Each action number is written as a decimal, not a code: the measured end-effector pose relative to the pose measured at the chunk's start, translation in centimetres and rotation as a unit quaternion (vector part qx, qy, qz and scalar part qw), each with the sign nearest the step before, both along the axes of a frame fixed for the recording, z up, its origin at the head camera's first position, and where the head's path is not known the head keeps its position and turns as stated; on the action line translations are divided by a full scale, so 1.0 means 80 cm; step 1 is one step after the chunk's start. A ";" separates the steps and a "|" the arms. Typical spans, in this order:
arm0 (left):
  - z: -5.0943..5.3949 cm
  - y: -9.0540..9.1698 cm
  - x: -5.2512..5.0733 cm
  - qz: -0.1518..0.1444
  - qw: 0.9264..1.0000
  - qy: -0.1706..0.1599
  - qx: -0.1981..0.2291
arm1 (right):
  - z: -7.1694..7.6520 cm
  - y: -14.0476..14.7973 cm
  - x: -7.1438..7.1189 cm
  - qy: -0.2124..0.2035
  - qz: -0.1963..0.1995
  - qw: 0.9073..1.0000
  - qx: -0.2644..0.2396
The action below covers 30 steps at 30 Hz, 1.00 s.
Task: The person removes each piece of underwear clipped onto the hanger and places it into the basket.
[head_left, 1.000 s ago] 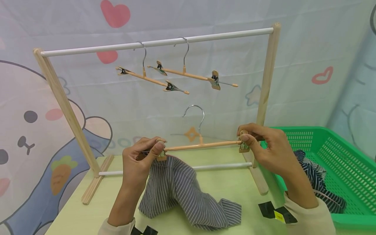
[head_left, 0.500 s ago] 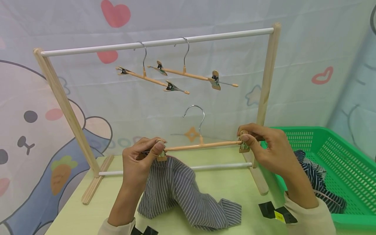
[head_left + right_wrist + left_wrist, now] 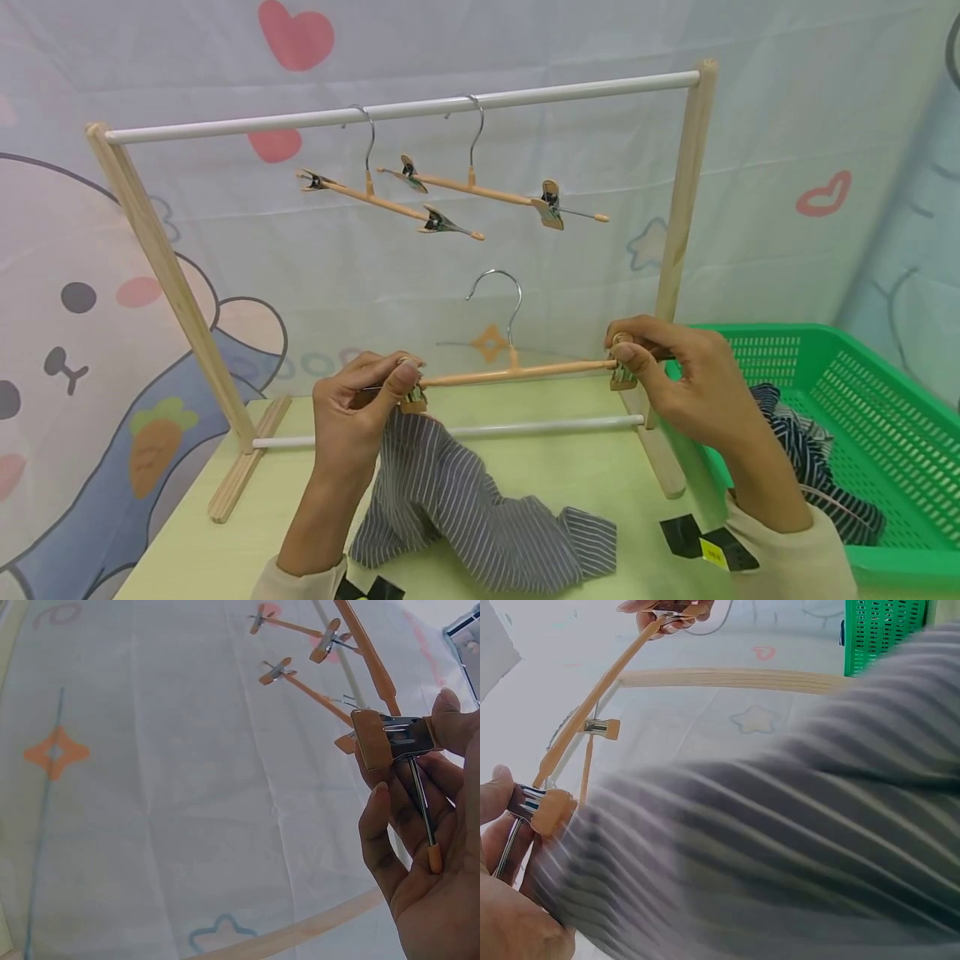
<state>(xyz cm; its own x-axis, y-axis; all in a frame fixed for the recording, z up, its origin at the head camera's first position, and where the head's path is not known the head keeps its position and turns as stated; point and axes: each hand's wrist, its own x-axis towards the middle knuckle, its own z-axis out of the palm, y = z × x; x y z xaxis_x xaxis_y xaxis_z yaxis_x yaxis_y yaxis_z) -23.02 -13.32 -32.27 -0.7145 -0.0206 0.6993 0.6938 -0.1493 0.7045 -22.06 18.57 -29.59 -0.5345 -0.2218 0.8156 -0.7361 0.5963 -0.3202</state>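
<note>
My left hand (image 3: 356,408) pinches the left clip of a clip hanger (image 3: 480,377) between thumb and fingers. At the hanger's other end my right hand (image 3: 686,375) pinches the right clip, with no cloth in it, as the right wrist view shows of that clip (image 3: 373,740). Just under the left clip a grey garment with white stripes (image 3: 450,487) slumps onto the table; its top edge lies at or slightly below the clip's pads. Whether cloth and clip still touch I cannot tell. Close and blurred, the striped garment (image 3: 765,847) fills much of the left wrist view.
Behind my hands stands a wooden rack with a white rail (image 3: 600,89); two more clip hangers (image 3: 465,187) hang from it. To the right, a green basket (image 3: 900,450) contains dark striped clothes (image 3: 810,458). The pale table (image 3: 187,533) extends under the rack.
The striped garment's upper edge has dropped away from the left clip, and its folds sag lower and bunch on the table. Both hands and the hanger have stayed in place.
</note>
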 end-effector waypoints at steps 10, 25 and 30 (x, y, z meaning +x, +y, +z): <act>0.001 0.000 0.000 -0.005 1.000 -0.007 -0.003 | 0.000 0.000 0.001 -0.001 0.001 1.000 -0.004; -0.001 -0.002 -0.003 -0.031 0.998 0.039 -0.025 | 0.000 0.002 0.000 -0.001 -0.002 1.000 -0.004; 0.000 -0.003 -0.004 -0.059 0.996 0.056 -0.026 | 0.001 0.001 0.001 -0.007 -0.001 1.000 -0.010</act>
<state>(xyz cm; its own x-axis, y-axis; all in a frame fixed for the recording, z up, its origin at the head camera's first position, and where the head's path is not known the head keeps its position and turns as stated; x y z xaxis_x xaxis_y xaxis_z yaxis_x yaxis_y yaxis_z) -23.32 -13.54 -32.31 -0.6279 0.0973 0.7722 0.7480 -0.1986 0.6333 -21.95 18.66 -29.50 -0.5464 -0.2050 0.8120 -0.7302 0.5916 -0.3419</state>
